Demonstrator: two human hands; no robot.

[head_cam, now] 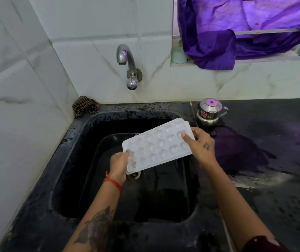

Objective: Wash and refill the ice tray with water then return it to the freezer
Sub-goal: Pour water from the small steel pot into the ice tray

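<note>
Glossy black sink (76,142) beneath white dimpled plastic ice tray (158,144)

The small steel pot (211,112) stands on the black counter (273,142), near its back edge, just right of the sink. It has a red sticker on its front, but the marks on that are too blurry to read. Beside the red sticker is a little yellow dot sticker with the number 5.
</note>
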